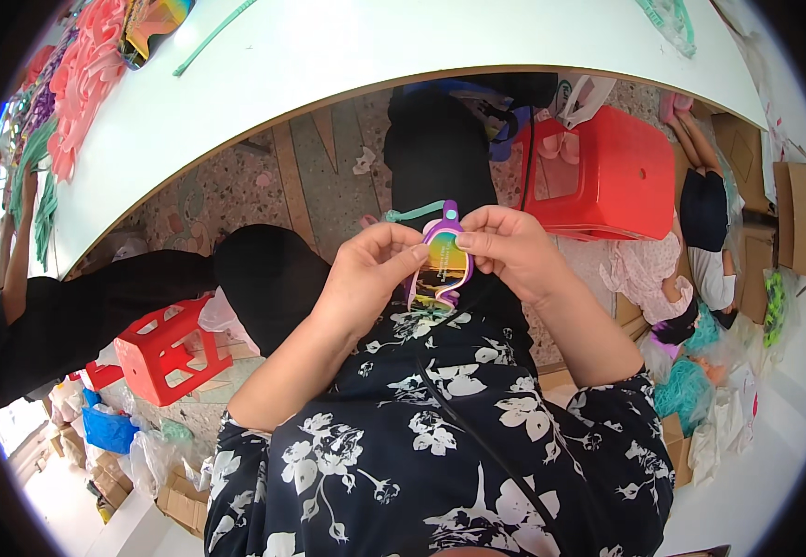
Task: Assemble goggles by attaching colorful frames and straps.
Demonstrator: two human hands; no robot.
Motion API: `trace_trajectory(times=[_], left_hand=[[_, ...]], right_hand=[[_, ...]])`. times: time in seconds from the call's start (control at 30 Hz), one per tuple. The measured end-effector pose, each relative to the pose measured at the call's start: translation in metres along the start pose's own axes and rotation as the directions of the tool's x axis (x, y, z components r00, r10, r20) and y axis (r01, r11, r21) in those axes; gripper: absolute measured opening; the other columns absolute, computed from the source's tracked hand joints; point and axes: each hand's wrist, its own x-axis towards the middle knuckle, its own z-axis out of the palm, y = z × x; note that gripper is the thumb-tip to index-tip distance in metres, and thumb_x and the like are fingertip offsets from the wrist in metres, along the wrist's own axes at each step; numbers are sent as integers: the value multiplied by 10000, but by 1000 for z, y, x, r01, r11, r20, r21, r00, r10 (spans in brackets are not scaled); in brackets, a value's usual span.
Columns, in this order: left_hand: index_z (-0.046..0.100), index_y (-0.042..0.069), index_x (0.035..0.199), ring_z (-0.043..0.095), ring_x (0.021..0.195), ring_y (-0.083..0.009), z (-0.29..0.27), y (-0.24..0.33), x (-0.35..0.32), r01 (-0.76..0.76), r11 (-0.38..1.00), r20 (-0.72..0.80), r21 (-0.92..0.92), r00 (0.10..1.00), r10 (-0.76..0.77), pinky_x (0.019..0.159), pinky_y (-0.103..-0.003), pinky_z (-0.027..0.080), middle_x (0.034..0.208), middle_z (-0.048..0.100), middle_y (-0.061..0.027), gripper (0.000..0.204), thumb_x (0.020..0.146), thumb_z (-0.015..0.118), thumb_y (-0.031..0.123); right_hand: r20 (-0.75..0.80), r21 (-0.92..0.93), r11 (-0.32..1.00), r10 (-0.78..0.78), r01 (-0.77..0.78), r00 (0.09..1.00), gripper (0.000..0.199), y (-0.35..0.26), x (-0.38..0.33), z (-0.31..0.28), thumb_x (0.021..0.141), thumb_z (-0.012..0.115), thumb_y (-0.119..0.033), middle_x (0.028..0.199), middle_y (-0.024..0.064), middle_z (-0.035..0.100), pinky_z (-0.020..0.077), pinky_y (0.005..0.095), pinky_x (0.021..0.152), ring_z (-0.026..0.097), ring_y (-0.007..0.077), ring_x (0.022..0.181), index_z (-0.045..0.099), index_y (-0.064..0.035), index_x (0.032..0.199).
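Note:
A pair of goggles with a purple frame and a rainbow-mirrored lens is held up over my lap. My left hand grips its left edge, the thumb lying on the lens rim. On the opposite edge, my right hand pinches the frame between thumb and bent fingers. A short teal strap extends leftward from the goggles' far end, near a purple side piece. The goggles are turned so that their long side points away from me, and part of the frame is hidden behind my fingers.
A white table curves across the far side, bearing pink straps, other goggles and a loose teal strap. Red stools stand on both sides. A person in black sits at left; others are at right among cardboard boxes and bags.

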Motion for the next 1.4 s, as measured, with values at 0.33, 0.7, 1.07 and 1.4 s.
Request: trace_trajectory(times=[0.33, 0.7, 1.07, 1.4], left_hand=[[653, 20, 1026, 603, 818, -68, -10, -5, 9, 3, 1000, 47, -11, 999, -3, 726, -202, 477, 906, 668, -14, 138, 921, 710, 89], [655, -1, 923, 590, 673, -67, -22, -31, -18, -158, 850, 14, 503, 985, 175, 604, -250, 481, 788, 658, -29, 222, 828, 808, 130], [580, 10, 806, 581, 623, -250, -11, -47, -22, -371, 576, 24, 729, 854, 520, 593, -360, 474, 709, 588, -128, 258, 827, 787, 163], [629, 12, 879, 657, 690, -284, -19, -33, -5, -474, 502, 120, 723, 802, 586, 629, -373, 503, 794, 655, -152, 276, 814, 805, 214]], right_hand=[[189, 91, 976, 176, -196, 966, 134, -2, 29, -19, 879, 724, -133, 722, -2, 578, 402, 196, 539, 523, 60, 620, 641, -31, 907], [-118, -90, 918, -396, 387, 911, 406, 58, -25, 36, 865, 721, 44, 1008, 71, 615, 531, 258, 797, 627, 109, 898, 448, -3, 1163], [-128, -178, 886, -453, 429, 882, 394, 78, -21, 35, 880, 711, 29, 1022, 77, 613, 533, 261, 839, 633, 126, 941, 441, -16, 1163], [554, -826, -100, -317, 554, 770, 508, -29, -8, 10, 786, 792, -185, 1065, 80, 655, 566, 344, 751, 681, 238, 914, 607, -97, 1251]])
